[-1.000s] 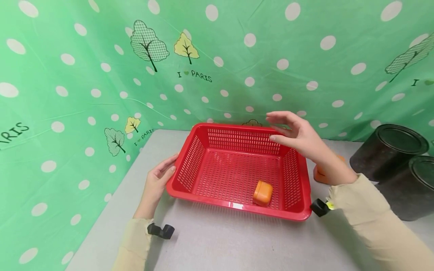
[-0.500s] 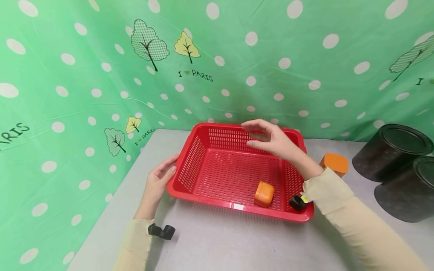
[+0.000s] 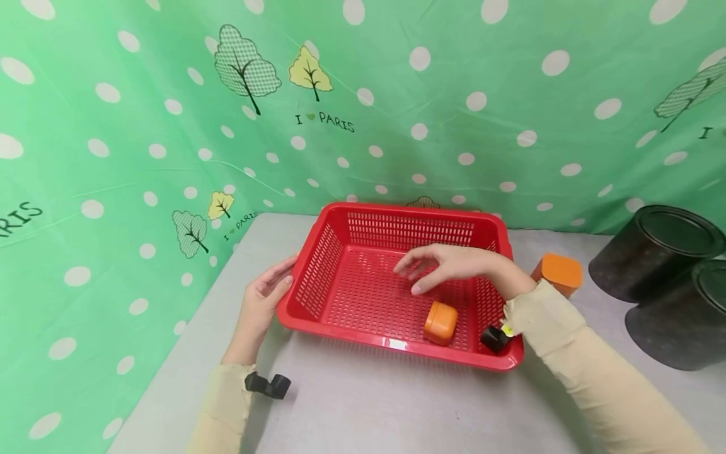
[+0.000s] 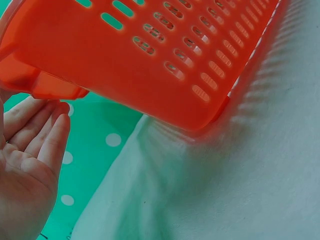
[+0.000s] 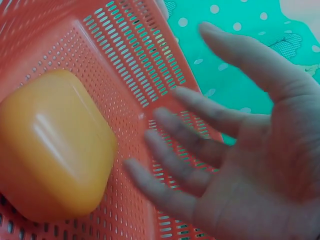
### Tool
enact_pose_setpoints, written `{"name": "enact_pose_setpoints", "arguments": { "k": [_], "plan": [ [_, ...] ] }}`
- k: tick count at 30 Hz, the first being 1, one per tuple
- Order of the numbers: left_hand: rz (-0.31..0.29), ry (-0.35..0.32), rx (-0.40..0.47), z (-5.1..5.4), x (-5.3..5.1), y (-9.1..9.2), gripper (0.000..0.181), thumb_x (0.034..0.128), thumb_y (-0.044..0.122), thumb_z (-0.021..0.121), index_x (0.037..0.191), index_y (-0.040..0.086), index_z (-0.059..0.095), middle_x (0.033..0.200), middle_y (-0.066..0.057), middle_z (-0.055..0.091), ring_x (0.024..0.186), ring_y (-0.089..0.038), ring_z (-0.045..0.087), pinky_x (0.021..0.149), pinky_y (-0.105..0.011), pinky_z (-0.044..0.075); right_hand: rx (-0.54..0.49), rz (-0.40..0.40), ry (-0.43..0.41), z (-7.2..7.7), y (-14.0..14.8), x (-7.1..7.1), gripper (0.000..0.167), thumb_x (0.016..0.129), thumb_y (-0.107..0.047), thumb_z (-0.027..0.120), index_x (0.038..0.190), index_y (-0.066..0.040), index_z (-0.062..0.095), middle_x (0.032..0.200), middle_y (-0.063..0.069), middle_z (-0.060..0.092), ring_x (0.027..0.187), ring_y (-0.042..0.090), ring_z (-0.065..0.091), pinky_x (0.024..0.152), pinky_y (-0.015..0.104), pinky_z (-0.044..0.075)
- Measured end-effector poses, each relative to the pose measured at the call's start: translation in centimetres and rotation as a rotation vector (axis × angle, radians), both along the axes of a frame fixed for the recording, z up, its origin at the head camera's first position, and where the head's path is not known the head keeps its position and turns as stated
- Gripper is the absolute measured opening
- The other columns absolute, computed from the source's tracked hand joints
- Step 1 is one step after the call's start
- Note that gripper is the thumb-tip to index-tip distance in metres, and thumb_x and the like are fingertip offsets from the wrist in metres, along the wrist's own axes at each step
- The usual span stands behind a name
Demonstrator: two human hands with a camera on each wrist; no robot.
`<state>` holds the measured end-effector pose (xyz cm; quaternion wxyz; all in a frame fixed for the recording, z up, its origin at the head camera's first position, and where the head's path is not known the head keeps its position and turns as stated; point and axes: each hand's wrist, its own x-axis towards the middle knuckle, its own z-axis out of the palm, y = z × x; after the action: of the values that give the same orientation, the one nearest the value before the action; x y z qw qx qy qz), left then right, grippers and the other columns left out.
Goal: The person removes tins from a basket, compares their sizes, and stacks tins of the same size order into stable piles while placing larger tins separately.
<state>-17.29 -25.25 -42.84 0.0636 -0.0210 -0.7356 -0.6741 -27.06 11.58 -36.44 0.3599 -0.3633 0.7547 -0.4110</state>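
A red perforated plastic basket (image 3: 397, 343) stands on the table. My left hand (image 3: 258, 315) is at its left rim; in the left wrist view the nearly straight fingers (image 4: 55, 140) touch the rim's underside. My right hand (image 3: 448, 265) hovers over the basket's inside, fingers apart and loosely bent, holding nothing. Just nearer than that hand, a small orange rounded container (image 3: 440, 323) with a seam line lies on the basket floor. It looks large in the right wrist view, where the orange container (image 5: 55, 145) is apart from the fingers.
A second orange container (image 3: 560, 272) stands on the table right of the basket, partly behind my right forearm. Two dark lidded canisters (image 3: 652, 252) stand farther right. A green dotted cloth (image 3: 397, 113) hangs behind the grey table (image 3: 363, 403).
My right hand has moved left from above the basket's far right corner, then lowered toward the middle of the basket. My left hand has stayed at the left rim.
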Motion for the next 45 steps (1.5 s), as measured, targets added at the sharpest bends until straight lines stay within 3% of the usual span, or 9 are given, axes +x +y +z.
{"name": "enact_pose_setpoints", "arguments": {
  "k": [5, 13, 16, 23, 27, 37, 45],
  "plan": [
    [0.002, 0.003, 0.0, 0.04, -0.07, -0.01, 0.048, 0.1006, 0.016, 0.059, 0.144, -0.002, 0.048, 0.142, 0.001, 0.061, 0.119, 0.003, 0.062, 0.097, -0.018, 0.054, 0.124, 0.065, -0.122, -0.28, 0.14, -0.05, 0.058, 0.089, -0.022, 0.072, 0.138, 0.001, 0.05, 0.143, 0.019, 0.055, 0.134, 0.038, 0.051, 0.107, 0.038, 0.053],
    [0.009, -0.003, -0.008, 0.06, -0.07, 0.01, 0.048, 0.1005, 0.017, 0.06, 0.144, -0.001, 0.049, 0.143, 0.001, 0.06, 0.118, 0.003, 0.062, 0.097, -0.017, 0.054, 0.297, 0.104, -0.156, -0.53, 0.19, 0.21, 0.054, 0.086, -0.024, 0.075, 0.132, -0.005, 0.056, 0.132, 0.012, 0.06, 0.116, 0.02, 0.056, 0.095, 0.032, 0.056],
    [0.011, -0.006, -0.01, 0.06, -0.08, 0.0, 0.048, 0.1005, 0.017, 0.06, 0.144, -0.001, 0.049, 0.144, -0.001, 0.059, 0.119, 0.004, 0.061, 0.097, -0.017, 0.053, 0.308, 0.132, -0.193, -0.52, -0.01, 0.4, 0.052, 0.086, -0.022, 0.075, 0.132, -0.004, 0.056, 0.129, 0.013, 0.06, 0.111, 0.017, 0.057, 0.091, 0.028, 0.056],
    [0.012, -0.006, -0.014, 0.06, -0.08, 0.01, 0.048, 0.1006, 0.017, 0.059, 0.144, -0.001, 0.048, 0.144, 0.0, 0.059, 0.119, 0.004, 0.061, 0.097, -0.017, 0.053, 0.322, 0.187, -0.171, -0.61, -0.14, 0.3, 0.054, 0.086, -0.023, 0.075, 0.134, -0.004, 0.058, 0.133, 0.011, 0.063, 0.117, 0.016, 0.06, 0.104, 0.031, 0.052],
    [0.012, -0.002, -0.015, 0.04, -0.07, 0.01, 0.048, 0.1006, 0.017, 0.059, 0.144, -0.001, 0.049, 0.145, -0.001, 0.059, 0.119, 0.004, 0.061, 0.097, -0.017, 0.053, 0.33, 0.218, -0.174, -0.69, -0.16, 0.22, 0.054, 0.087, -0.021, 0.075, 0.134, -0.003, 0.059, 0.131, 0.01, 0.065, 0.115, 0.013, 0.061, 0.106, 0.03, 0.052],
    [0.013, -0.009, -0.015, 0.03, -0.07, 0.01, 0.049, 0.1004, 0.017, 0.06, 0.144, -0.001, 0.049, 0.145, -0.002, 0.058, 0.119, 0.004, 0.06, 0.097, -0.017, 0.054, 0.247, 0.266, -0.261, -0.9, -0.13, 0.07, 0.055, 0.087, -0.006, 0.073, 0.137, 0.002, 0.052, 0.135, 0.019, 0.06, 0.118, 0.017, 0.06, 0.104, 0.026, 0.052],
    [0.014, -0.002, -0.007, 0.01, -0.11, 0.01, 0.048, 0.1005, 0.016, 0.06, 0.144, -0.001, 0.049, 0.143, 0.001, 0.06, 0.12, 0.004, 0.061, 0.098, -0.017, 0.053, 0.305, 0.315, -0.182, -0.88, 0.0, 0.05, 0.054, 0.083, -0.012, 0.075, 0.134, -0.006, 0.059, 0.123, 0.0, 0.064, 0.11, 0.015, 0.056, 0.098, 0.025, 0.052]
  ]
}}
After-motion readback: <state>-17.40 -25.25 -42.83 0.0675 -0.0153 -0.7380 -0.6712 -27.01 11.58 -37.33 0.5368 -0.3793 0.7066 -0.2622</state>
